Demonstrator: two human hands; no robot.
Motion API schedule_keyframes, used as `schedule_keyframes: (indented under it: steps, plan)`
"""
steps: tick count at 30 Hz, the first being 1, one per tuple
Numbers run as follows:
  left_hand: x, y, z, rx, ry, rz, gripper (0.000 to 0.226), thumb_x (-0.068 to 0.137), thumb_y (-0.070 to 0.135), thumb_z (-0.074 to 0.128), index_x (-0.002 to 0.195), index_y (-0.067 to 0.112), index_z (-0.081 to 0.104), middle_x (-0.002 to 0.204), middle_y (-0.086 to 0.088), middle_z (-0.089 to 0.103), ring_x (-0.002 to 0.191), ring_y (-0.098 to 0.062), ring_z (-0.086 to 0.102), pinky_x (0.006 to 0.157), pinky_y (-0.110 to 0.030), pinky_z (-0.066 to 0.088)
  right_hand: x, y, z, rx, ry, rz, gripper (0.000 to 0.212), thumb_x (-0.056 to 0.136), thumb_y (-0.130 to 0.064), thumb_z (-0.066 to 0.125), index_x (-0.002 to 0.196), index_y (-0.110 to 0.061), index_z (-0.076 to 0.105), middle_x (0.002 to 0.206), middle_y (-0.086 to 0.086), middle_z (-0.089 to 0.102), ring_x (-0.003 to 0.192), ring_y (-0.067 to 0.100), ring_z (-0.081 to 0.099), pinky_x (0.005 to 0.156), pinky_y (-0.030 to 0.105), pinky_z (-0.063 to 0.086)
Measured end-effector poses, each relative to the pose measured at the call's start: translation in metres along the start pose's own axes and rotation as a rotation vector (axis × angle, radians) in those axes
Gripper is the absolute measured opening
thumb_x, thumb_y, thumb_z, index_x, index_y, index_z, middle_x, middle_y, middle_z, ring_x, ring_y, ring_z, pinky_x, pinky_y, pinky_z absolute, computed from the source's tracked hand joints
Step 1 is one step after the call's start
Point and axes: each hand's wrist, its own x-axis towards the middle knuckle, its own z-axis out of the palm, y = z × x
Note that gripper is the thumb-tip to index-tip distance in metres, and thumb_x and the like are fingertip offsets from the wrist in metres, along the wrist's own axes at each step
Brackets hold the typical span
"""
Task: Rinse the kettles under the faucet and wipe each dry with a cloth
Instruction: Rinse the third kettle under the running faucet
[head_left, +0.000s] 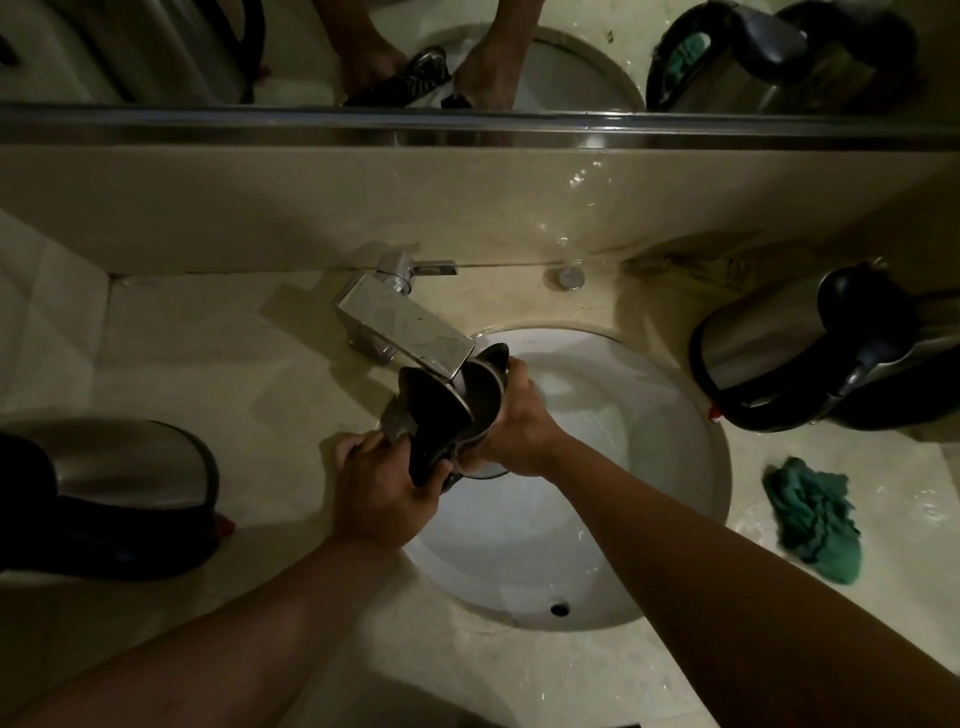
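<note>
1. The steel kettle sits tilted over the left rim of the sink, its open mouth tucked right under the faucet spout — lid flipped back.
2. Left hand is clenched around the black handle; right hand wraps the body, nearer the spout.
3. Two more kettles wait on the wet counter — one far left, one right; the green cloth lies right of the basin.
</note>
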Motion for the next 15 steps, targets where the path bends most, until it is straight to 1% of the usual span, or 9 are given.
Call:
schedule_keyframes:
  steps: [2, 7, 11, 15]
  plan:
    - [0.0002, 0.0004, -0.0006, 0.009, 0.003, 0.004, 0.039, 0.080, 0.056, 0.061, 0.077, 0.018, 0.065, 0.067, -0.002, 0.061, 0.074, -0.027, 0.061, 0.086, -0.038, 0.033, -0.0002, 0.0011, -0.0002, 0.002, -0.002, 0.001, 0.133, 0.037, -0.030, 0.101, 0.143, -0.038, 0.022, 0.147, 0.004, 0.039, 0.140, 0.032, 0.039, 0.111, 0.055, 0.046]
    - [-0.0001, -0.0003, 0.0002, 0.005, -0.022, 0.001, 0.042, 0.081, 0.059, 0.058, 0.076, 0.018, 0.065, 0.065, -0.002, 0.060, 0.073, -0.026, 0.060, 0.086, -0.040, 0.033, -0.0018, 0.0046, 0.0007, 0.044, -0.010, 0.023, 0.139, 0.027, -0.041, 0.096, 0.143, -0.043, 0.020, 0.147, 0.003, 0.038, 0.140, 0.033, 0.040, 0.110, 0.056, 0.048]
    - [0.0003, -0.0006, 0.0002, 0.010, -0.042, -0.006, 0.040, 0.081, 0.060, 0.057, 0.075, 0.021, 0.063, 0.065, 0.001, 0.060, 0.074, -0.024, 0.060, 0.085, -0.038, 0.031, 0.0006, 0.0071, 0.0015, 0.043, -0.006, 0.005, 0.142, 0.022, -0.048, 0.093, 0.143, -0.042, 0.020, 0.146, 0.002, 0.040, 0.139, 0.031, 0.041, 0.110, 0.056, 0.048]
    - [0.0006, -0.0002, -0.0001, -0.009, -0.042, -0.007, 0.038, 0.081, 0.059, 0.058, 0.077, 0.022, 0.063, 0.067, 0.002, 0.061, 0.075, -0.024, 0.061, 0.086, -0.038, 0.030, 0.0020, 0.0084, 0.0027, 0.054, -0.007, 0.015, 0.143, 0.020, -0.047, 0.093, 0.143, -0.043, 0.021, 0.148, 0.003, 0.039, 0.139, 0.033, 0.041, 0.109, 0.057, 0.049]
